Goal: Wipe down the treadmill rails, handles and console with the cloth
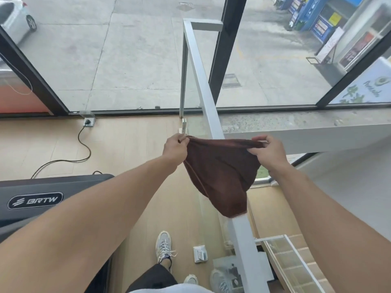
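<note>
A brown cloth (pixel 220 172) hangs stretched between both hands in front of me, its lower end drooping over a silver railing. My left hand (pixel 175 148) pinches the cloth's left upper corner. My right hand (pixel 268 152) pinches the right upper edge. The black front end of the treadmill (pixel 42 193), marked BRTW, lies at the lower left, apart from the cloth and both hands. Its rails, handles and console are out of view.
A silver metal railing (pixel 206 98) with glass panels runs from the far middle down past my feet. Floor-to-ceiling windows with black frames (pixel 227 49) stand ahead. A black power cable (pixel 84 144) runs from a floor socket (pixel 88 121) to the treadmill. Another socket (pixel 200 253) sits by my shoe.
</note>
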`<state>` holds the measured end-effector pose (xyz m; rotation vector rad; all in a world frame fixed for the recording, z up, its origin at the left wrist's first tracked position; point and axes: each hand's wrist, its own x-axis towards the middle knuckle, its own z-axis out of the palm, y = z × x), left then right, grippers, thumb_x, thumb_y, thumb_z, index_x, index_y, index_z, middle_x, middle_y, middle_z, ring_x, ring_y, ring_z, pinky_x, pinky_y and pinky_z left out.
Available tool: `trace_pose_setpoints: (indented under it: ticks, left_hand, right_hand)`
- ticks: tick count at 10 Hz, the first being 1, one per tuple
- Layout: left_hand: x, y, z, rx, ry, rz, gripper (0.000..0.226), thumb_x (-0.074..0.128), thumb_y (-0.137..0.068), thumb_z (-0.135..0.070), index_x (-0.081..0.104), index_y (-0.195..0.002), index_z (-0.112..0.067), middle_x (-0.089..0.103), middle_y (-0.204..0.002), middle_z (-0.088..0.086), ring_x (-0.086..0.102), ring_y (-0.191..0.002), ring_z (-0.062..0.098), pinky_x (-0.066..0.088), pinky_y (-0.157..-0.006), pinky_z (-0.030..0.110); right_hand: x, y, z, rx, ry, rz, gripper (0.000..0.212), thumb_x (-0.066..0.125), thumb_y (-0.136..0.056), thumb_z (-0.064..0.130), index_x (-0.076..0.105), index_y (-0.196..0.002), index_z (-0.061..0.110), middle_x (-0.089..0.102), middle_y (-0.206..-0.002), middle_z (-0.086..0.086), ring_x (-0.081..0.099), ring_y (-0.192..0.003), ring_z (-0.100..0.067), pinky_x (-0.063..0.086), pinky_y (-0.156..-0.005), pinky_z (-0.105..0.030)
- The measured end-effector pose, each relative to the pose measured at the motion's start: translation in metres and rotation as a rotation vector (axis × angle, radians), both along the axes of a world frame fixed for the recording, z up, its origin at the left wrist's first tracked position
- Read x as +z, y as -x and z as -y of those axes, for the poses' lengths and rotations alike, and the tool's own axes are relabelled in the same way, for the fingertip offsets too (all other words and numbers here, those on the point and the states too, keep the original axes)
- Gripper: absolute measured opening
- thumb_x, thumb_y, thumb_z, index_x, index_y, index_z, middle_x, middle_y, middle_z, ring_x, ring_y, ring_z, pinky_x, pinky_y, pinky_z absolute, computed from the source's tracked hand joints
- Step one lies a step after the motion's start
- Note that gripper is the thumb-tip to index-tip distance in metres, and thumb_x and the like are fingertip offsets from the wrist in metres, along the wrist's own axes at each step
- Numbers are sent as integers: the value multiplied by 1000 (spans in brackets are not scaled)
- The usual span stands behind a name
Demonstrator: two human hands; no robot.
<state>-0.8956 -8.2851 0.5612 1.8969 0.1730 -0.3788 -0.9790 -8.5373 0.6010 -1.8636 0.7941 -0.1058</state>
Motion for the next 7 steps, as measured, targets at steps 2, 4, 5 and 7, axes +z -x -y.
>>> trace_pose_setpoints:
  ticks: [2,4,5,7]
  left_hand:
    - [-23,-73,4,-11,57,-118,32,51,-106,-27,62,-134,-16,58,-130,-7,52,-115,15,40,-94,25]
    - [-36,-120,2,-8,100,-246,27,53,-100,-47,64,-114,-26,61,-120,-4,59,-116,25,48,-107,44]
    - [-47,-126,-4,-93,97,-362,60,55,-97,-56,46,-148,-26,52,-140,-2,54,-129,25,42,-113,47]
    - [-65,-108,-19,-102,133,-426,46,55,-102,-44,52,-139,-18,58,-113,-5,62,-108,19,51,-102,44]
  right_hand:
    - [-15,-74,2,-46,45,-42,29,79,-84,1,68,-95,26,74,-100,-1,71,-96,-21,60,-87,-40]
    - [-27,-129,-2,-109,45,-92,38,81,-82,6,67,-112,24,67,-125,-3,66,-104,-19,57,-88,-38]
    - [-35,-132,-10,4,198,-217,55,81,-85,11,60,-134,23,53,-147,-4,53,-131,-24,45,-109,-41]
    - [-57,-121,-21,38,200,-259,31,72,-93,20,67,-123,23,62,-136,-5,60,-121,-22,46,-104,-38]
